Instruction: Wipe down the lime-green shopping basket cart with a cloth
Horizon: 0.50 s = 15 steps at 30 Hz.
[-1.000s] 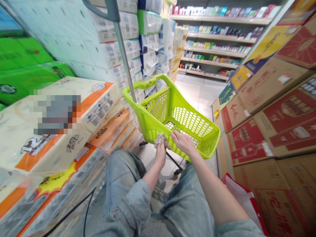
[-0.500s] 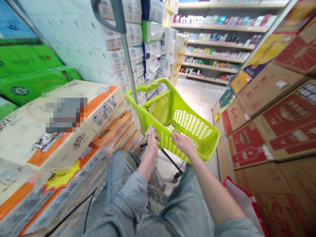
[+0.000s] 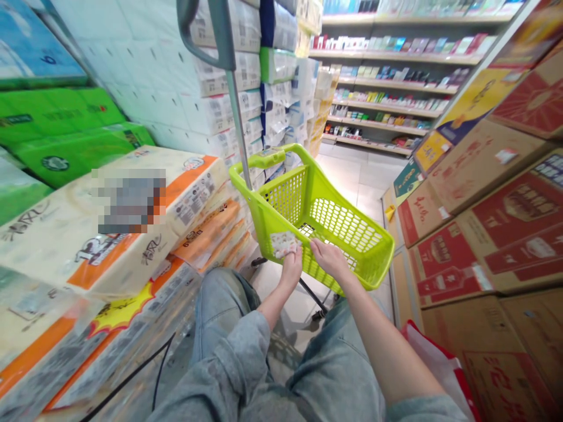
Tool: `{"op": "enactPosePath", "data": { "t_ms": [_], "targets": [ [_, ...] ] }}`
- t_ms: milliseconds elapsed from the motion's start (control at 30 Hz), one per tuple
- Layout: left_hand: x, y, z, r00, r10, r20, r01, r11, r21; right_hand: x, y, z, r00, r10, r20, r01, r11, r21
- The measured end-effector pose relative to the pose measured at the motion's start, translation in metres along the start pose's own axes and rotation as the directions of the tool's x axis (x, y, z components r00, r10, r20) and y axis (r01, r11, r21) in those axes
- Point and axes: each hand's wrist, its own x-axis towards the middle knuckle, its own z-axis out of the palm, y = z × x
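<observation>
A lime-green shopping basket [image 3: 269,212] on wheels, with perforated walls, stands tilted in front of my knees. My left hand [image 3: 292,268] pinches a small crumpled patterned cloth [image 3: 284,244], which lies against the basket's near side wall. Just to its right, my right hand [image 3: 329,258] closes over the near rim, its fingertips partly hidden. From the basket's left end a metal pole rises to a grey handle [image 3: 206,41].
Packs of tissue paper [image 3: 176,167] are stacked at my left, with white packs [image 3: 145,88] behind. Printed cardboard boxes [image 3: 475,223] line the right side, a red and white bag [image 3: 435,357] below them. Shelves of small goods [image 3: 387,55] stand at the aisle's far end.
My left hand has slid right along the basket's side toward my right hand, and the cloth now shows more spread out. My right hand stays on the rim. The view has shifted slightly.
</observation>
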Motion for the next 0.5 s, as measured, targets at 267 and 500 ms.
{"op": "enactPosePath", "data": {
  "t_ms": [267,500],
  "targets": [
    [0.018,0.011,0.004,0.995,0.078,-0.066,-0.067,0.986,0.151,0.001,0.003,0.002,1.0,-0.013,-0.018,0.013,1.0,0.004],
    [0.062,0.035,-0.012,0.964,0.216,-0.153,-0.133,0.896,0.424,0.001,0.005,0.003,0.999,-0.039,-0.014,0.039,0.999,-0.003]
  ]
}}
